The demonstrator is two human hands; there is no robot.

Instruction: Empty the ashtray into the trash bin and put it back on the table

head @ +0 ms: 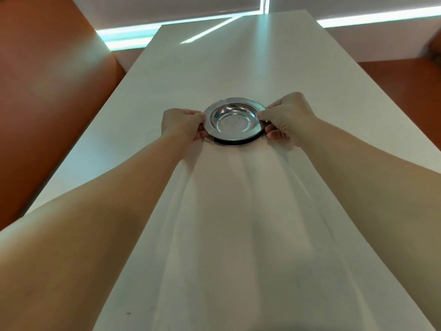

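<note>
Seen from above, over two bare forearms stretched out along a long white rectangular table (238, 199). Between the two hands, a round shiny metal ashtray (234, 118) with a wide flat rim and a shallow bowl, empty of ash as far as can be told, with a dark ring or shadow showing under its near edge; whether resting on the tabletop or held just above it, cannot be told. On one side, the left hand (182, 124), fingers curled and closed onto the rim's left edge, thumb on top. On the other, the right hand (287, 118), likewise pinched shut on the rim's right edge, thumb on top and a fingertip tucked beneath. Beyond the left hand and out past its forearm, an orange-brown upholstered bench (47, 91). Past the right hand, more of the same orange seating (405, 80). Ahead of both hands, bare tabletop streaked with bright strips of light.
</note>
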